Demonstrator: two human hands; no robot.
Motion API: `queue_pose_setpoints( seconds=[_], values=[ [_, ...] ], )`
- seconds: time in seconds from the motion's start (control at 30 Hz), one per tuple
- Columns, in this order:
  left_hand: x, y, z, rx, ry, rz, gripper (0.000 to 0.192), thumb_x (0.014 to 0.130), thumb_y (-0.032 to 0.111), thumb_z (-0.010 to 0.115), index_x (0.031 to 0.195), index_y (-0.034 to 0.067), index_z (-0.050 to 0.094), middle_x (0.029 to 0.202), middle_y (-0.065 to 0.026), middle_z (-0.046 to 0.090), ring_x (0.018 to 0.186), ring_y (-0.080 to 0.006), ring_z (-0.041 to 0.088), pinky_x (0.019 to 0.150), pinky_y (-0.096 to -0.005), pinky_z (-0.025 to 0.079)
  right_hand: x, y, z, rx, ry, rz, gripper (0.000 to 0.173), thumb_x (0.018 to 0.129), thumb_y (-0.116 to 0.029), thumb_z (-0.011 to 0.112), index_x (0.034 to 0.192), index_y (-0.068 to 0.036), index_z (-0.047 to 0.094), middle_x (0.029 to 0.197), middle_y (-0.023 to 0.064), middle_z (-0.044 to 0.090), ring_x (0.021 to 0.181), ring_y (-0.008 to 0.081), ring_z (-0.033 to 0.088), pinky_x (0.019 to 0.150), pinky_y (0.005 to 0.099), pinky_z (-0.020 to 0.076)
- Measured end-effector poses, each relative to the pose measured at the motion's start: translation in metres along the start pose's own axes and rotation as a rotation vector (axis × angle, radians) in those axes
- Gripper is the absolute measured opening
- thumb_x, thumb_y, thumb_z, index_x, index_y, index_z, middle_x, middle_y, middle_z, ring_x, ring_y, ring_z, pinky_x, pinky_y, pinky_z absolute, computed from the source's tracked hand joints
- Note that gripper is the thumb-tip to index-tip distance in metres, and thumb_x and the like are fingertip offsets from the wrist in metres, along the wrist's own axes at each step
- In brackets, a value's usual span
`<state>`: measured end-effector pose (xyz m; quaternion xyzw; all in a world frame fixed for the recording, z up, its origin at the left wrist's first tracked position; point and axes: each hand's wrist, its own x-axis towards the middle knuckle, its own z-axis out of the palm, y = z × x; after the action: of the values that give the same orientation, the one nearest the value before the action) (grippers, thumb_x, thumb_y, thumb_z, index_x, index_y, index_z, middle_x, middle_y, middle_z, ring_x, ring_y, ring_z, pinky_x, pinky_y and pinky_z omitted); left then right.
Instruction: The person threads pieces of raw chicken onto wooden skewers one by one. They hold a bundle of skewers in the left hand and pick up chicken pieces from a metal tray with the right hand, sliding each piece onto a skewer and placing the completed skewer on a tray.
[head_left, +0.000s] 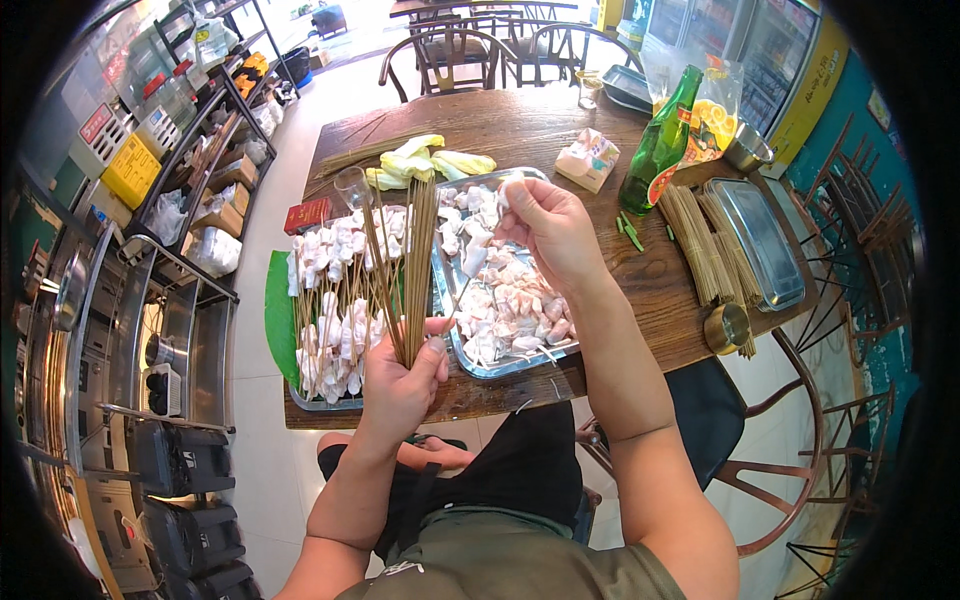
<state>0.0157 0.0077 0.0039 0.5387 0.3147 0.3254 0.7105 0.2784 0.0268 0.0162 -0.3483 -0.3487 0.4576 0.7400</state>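
My left hand (401, 382) grips an upright bundle of thin bamboo skewers (420, 262). From its fingertips a single skewer (460, 294) slants up to the right, with a pale piece of raw meat (475, 255) on its end. Above the metal tray (480, 370), my right hand (559, 232) pinches another pale raw piece, mostly hidden by the fingers. Loose raw meat pieces (510, 300) fill much of that tray. To the left, rows of skewered meat (337, 330) lie on a second tray (330, 405) with a green leaf (280, 315) along its edge.
Leafy vegetables (416, 161), a glass (351, 187) and a red box (307, 216) sit beyond the trays. At right stand a tissue pack (588, 159), a green bottle (660, 150), skewer bundles (694, 244), a metal cup (727, 328) and lidded trays (757, 240). A chair (705, 420) adjoins the table.
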Motion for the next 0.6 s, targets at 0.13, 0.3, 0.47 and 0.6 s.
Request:
queue_pose_setpoints(
  seconds=[0.13,0.3,0.47,0.6],
  values=[
    [-0.0026,-0.0023,0.0029,0.056,0.010,0.051,0.025,0.102,0.011,0.057,0.125,0.002,0.063,0.071,0.0008,0.057,0.050,-0.0013,0.038,0.042,-0.0182,0.028,0.0014,-0.0024,-0.0041,0.000,0.074,-0.020,0.021,0.101,-0.023,0.066,0.096,-0.003,0.068,0.080,0.0023,0.066,0.070,0.0103,0.065,0.072,0.0273,0.0597],
    [-0.0028,0.0010,0.0040,0.047,0.007,0.048,0.025,0.102,0.011,0.057,0.124,0.002,0.063,0.070,0.0010,0.056,0.051,-0.0013,0.039,0.042,-0.0182,0.028,0.0001,-0.0009,-0.0003,-0.004,0.066,-0.031,0.021,0.101,-0.024,0.066,0.095,-0.005,0.068,0.079,0.0015,0.065,0.069,0.0104,0.065,0.071,0.0260,0.0588],
    [-0.0036,0.0018,0.0054,0.080,0.002,0.077,0.025,0.102,0.010,0.057,0.124,0.002,0.063,0.071,0.0011,0.056,0.050,-0.0011,0.038,0.043,-0.0179,0.028,0.0005,-0.0027,-0.0026,-0.015,0.072,-0.035,0.020,0.101,-0.024,0.067,0.095,-0.005,0.068,0.078,0.0015,0.065,0.070,0.0113,0.065,0.070,0.0255,0.0576],
    [-0.0015,0.0024,0.0038,0.077,0.016,0.044,0.024,0.102,0.010,0.057,0.124,0.002,0.063,0.071,0.0011,0.057,0.051,-0.0009,0.039,0.043,-0.0177,0.028,0.0000,-0.0017,-0.0016,0.002,0.065,-0.026,0.021,0.100,-0.025,0.067,0.096,-0.004,0.068,0.078,0.0022,0.065,0.070,0.0122,0.065,0.071,0.0259,0.0565]
  ],
)
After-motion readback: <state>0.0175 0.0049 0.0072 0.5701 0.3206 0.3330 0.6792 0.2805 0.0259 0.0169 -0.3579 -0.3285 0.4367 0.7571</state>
